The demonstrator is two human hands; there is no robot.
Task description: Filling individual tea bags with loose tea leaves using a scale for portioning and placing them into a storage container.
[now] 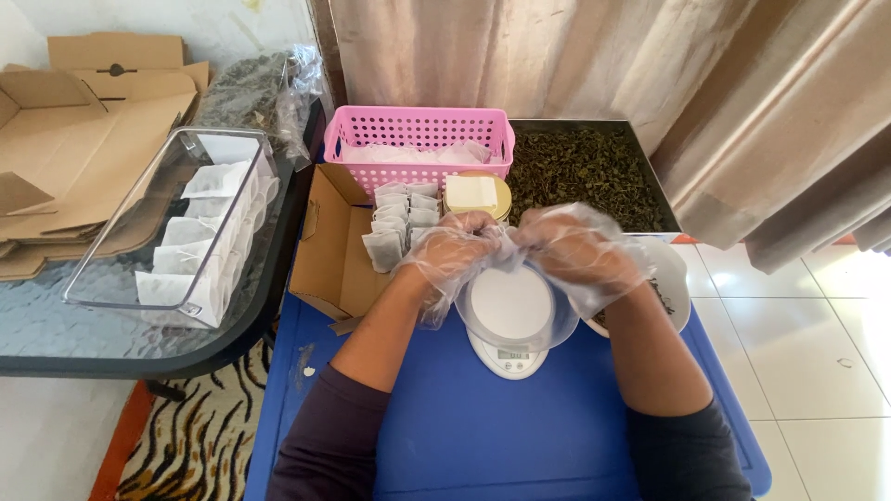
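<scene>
- Head view: left hand and right hand, both gloved, meet over the scale on the blue tabletop.
- Fingers pinched together on a small tea bag; exact grip unclear.
- Advice: keep the bag centred above the scale, pinch evenly, don't spill leaf.
- Filled bags sit in the box.

Pink basket — flattened cardboard beside it

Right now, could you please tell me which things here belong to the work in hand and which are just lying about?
In use: left hand, right hand, white scale, tray of dried leaves, filled sachets in the box, pink basket.

Lying about: flat cardboard, clear bin of sachets, curtain.
</scene>
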